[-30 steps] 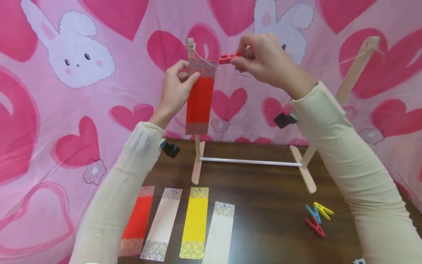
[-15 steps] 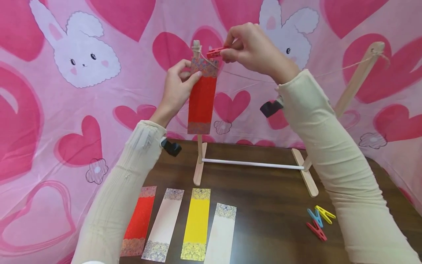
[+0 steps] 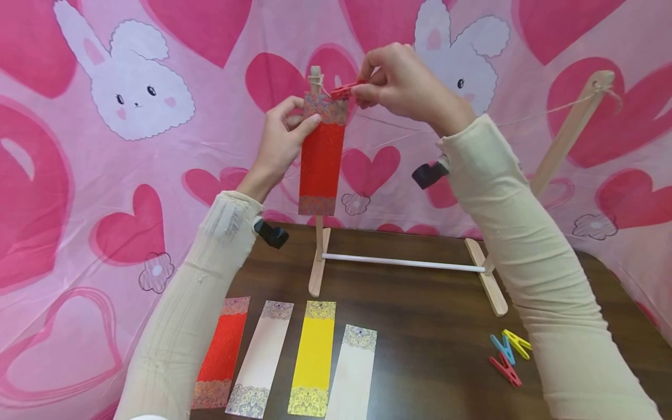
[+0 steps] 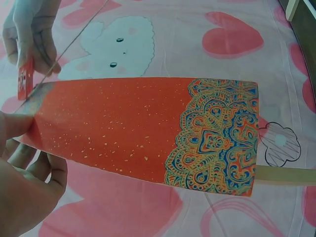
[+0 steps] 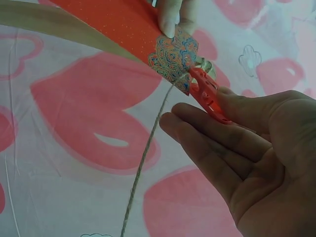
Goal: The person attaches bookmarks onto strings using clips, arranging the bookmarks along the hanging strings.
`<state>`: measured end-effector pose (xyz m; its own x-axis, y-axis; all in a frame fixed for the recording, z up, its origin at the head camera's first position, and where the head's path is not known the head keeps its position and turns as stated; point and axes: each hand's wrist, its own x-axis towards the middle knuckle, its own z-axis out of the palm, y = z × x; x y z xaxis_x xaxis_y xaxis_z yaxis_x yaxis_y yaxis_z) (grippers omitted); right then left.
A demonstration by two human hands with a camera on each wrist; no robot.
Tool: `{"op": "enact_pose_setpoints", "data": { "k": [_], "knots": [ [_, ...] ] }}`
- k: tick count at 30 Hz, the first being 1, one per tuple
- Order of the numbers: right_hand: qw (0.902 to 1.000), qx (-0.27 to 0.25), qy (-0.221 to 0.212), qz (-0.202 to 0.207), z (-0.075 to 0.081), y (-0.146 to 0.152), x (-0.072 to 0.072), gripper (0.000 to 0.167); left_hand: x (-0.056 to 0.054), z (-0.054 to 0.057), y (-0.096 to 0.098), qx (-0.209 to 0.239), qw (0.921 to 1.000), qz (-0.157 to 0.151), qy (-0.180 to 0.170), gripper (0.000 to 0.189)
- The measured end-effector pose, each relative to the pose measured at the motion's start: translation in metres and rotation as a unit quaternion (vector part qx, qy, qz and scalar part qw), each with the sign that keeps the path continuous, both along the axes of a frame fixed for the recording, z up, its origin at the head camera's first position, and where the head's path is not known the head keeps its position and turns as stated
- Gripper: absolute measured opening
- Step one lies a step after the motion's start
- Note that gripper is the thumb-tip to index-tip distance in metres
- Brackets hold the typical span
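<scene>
Four cards lie on the table (image 3: 420, 326) well below my left hand (image 3: 280, 137): a flat red card (image 3: 221, 350), a pink card (image 3: 261, 356), a yellow card (image 3: 312, 356) and a white card (image 3: 353, 373); my left hand pinches the held card (image 3: 321, 163) near its patterned top, thumb across the front; this card hangs lengthwise just right of that hand, in front of the left post (image 3: 315, 76); the string (image 5: 143, 163) meets its top edge, between my two hands; there the tip of the peg (image 5: 210, 94) is at the edge, though I cannot tell whether it has bitten; my right hand (image 3: 401, 84) holds the peg, its other fingers apart from the card; below and right of that hand lie a blue peg (image 3: 504, 350), a yellow peg (image 3: 520, 345) and a loose red peg (image 3: 506, 371); farther right, the right post (image 3: 572, 128) bears the string's other end.

To do this well, I think, my left thumb should hold the card level and snug to the string; the peg needs to straddle both, pushed down deep enough that neither slips; my left pinch should loosen only once the peg grips, and gently, since the string looks slack enough to sag.
</scene>
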<state>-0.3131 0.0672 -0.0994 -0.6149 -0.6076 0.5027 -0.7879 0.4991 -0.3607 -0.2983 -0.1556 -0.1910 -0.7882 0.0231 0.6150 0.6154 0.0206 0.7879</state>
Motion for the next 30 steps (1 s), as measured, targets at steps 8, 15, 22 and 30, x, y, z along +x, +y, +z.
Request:
{"op": "enact_pose_setpoints", "data": {
  "k": [8,15,22,30],
  "knots": [
    [0.9957,-0.021,-0.081,0.042,0.006,0.004,-0.007,0.021,0.002,-0.001,-0.005,0.012,0.9991,-0.039,-0.007,0.008],
    [0.9877,-0.025,-0.142,0.060,0.010,0.013,-0.014,0.021,0.004,0.002,-0.002,0.008,0.9981,-0.051,-0.033,0.010],
    [0.9931,0.027,-0.111,0.023,-0.003,0.019,-0.019,0.032,0.001,-0.004,-0.001,-0.023,0.9991,-0.018,-0.029,0.009],
    [0.9965,0.024,-0.079,-0.014,-0.025,0.028,-0.012,0.042,0.007,-0.024,-0.004,-0.131,0.9864,0.099,-0.009,0.017]
  ]
}}
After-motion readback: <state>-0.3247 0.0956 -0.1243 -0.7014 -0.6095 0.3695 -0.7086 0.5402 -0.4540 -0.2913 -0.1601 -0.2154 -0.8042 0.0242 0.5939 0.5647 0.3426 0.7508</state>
